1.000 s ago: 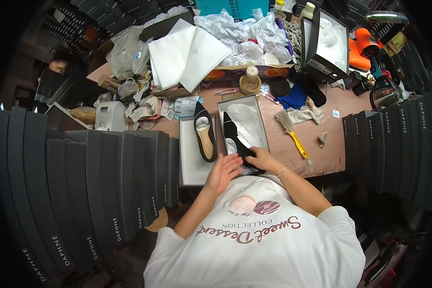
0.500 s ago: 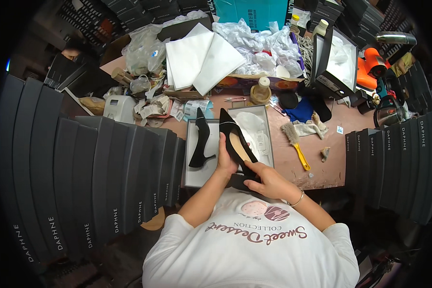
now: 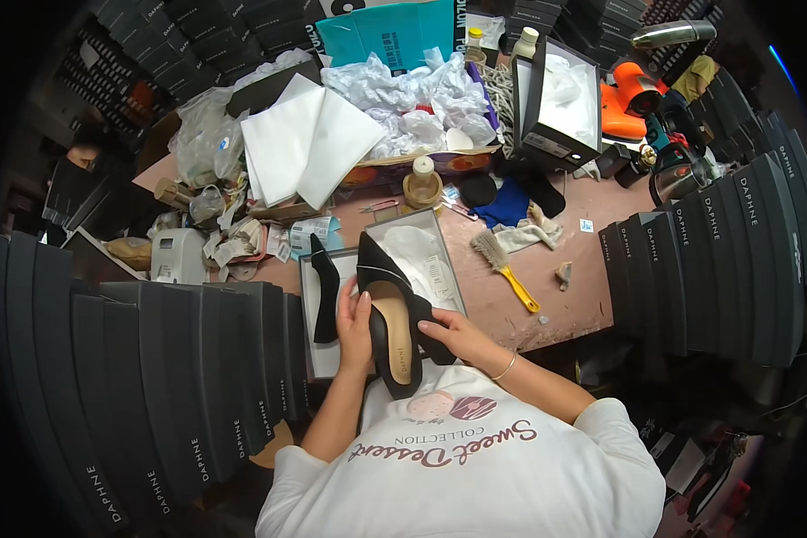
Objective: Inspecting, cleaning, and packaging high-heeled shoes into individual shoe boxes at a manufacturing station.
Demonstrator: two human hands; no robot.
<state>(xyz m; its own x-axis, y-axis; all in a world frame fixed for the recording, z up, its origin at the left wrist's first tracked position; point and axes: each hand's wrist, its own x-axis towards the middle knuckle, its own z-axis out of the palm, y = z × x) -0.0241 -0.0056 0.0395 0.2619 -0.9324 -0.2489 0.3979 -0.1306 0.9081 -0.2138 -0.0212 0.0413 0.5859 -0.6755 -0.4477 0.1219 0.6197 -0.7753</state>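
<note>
A black pointed-toe pump (image 3: 393, 309) with a beige insole is between my two hands, toe pointing away from me and opening facing up. My left hand (image 3: 354, 330) grips its left side, the thumb lying along the rim. My right hand (image 3: 460, 341) pinches the black material on its right side. A second black pump (image 3: 325, 296) lies on its side in the left part of an open grey shoebox (image 3: 453, 260). White tissue paper (image 3: 411, 247) fills the box's right part, partly hidden by the held shoe.
Stacked dark shoeboxes flank me at left (image 3: 170, 377) and right (image 3: 690, 260). A yellow-handled brush (image 3: 508, 273) lies right of the open box. Behind stand a glue bottle (image 3: 422, 184), white sheets (image 3: 309, 148), crumpled tissue (image 3: 412, 108) and an orange heat-gun-like tool (image 3: 628, 103).
The held pump has turned so its insole faces up toward me, its heel end nearer my body. My left thumb now lies over its rim. The whole view has shifted.
</note>
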